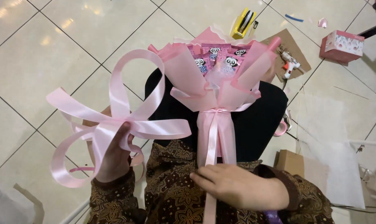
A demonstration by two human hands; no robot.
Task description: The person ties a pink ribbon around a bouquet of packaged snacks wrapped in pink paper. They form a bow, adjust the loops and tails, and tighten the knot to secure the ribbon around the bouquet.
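Right hand (237, 186): nearest my view; I see it lying on the bouquet (221, 83) stem, fingers loosely bent over the wrap, pressing more than clenching.
Left hand (113, 155): fingers pinched shut on the bow (113, 120) at its gathered centre, thumb in front.
Bow: looped pink satin ribbon, held up well left of the bouquet, apart from it; tails curl below the fingers.
Bouquet: pink paper around snack packets, lying across my lap, head pointing away, tied ribbon just above the right fingers.
Handling: I judge both very light; ribbon slick and springy, paper creases easily. Hold the bow at its knot, the bouquet by its stem.
Floor: glue gun (288, 64), tape dispenser (244, 23), pink box (342, 45) far beyond the right fingers.
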